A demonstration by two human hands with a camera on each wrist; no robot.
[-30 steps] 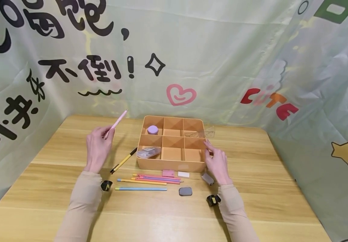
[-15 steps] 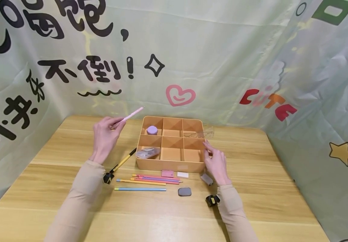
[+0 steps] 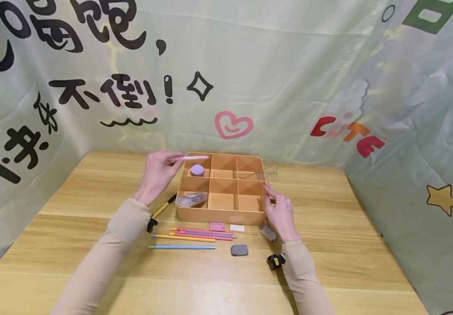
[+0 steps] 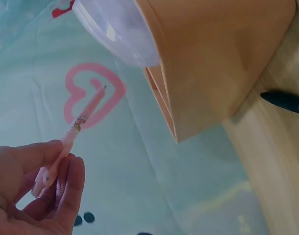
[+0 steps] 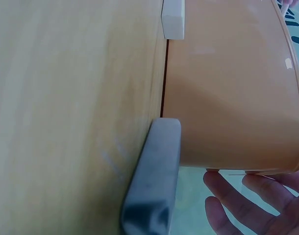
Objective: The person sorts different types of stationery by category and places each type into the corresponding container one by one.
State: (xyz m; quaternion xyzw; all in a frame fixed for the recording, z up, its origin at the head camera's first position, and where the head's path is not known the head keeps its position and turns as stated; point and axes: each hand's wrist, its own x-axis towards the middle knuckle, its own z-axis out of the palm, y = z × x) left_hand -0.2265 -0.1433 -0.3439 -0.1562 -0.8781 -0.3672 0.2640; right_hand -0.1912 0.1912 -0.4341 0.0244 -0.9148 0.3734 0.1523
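My left hand [image 3: 156, 177] pinches a slim pink pen [image 4: 86, 110] between thumb and fingers. In the head view the pen's tip end reaches over the back left compartment of an orange-tan divided box [image 3: 218, 215]. That compartment holds a purple round-topped item [image 3: 197, 170]; a clear plastic case [image 3: 191, 199] lies tilted in the front left one. My right hand [image 3: 280, 214] rests its fingertips against the box's right side, fingers extended in the right wrist view. A clear ruler-like piece [image 3: 267, 173] sticks out past the right rim.
Before the box lie several colored pencils [image 3: 202, 234], a blue pencil [image 3: 181, 247], a pink eraser [image 3: 217, 226], a white eraser [image 3: 237, 228] and a grey rounded block [image 3: 239, 250]. Another grey block [image 3: 268, 233] sits by my right wrist. A yellow-black pen [image 3: 164, 206] leans on the box's left.
My left hand has carried the pink pen rightward to the box's back left corner, and the pen has turned from slanting up to nearly level. My right hand stays at the box's side.
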